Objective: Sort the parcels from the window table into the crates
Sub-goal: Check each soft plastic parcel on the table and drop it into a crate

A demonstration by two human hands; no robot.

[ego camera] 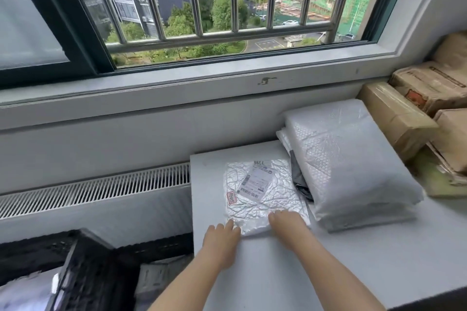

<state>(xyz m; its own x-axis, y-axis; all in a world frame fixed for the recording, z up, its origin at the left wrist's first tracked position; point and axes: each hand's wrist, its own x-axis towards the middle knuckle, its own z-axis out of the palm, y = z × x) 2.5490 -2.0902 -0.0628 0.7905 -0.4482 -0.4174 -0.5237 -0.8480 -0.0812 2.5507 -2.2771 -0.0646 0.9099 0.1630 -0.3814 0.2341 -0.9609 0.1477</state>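
Parcel [260,194]: lay flat on the bench [353,260], beside a bubble-wrapped bundle [353,159].
Left hand [222,242]: fingers on its near corner.
Right hand [288,227]: apparently grasped its near edge.
Crates [88,267]: left, below.

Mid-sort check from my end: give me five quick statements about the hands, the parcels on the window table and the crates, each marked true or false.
1. Both hands are at the near edge of the crinkled silver parcel. True: left hand, right hand.
2. That parcel's shipping label faces up. True.
3. The silver parcel is already in a black crate. False: it lies on the grey table; the black crate is lower left.
4. The large bubble-wrapped parcel lies left of the silver one. False: it lies to its right.
5. Brown cardboard boxes sit at far right. True.
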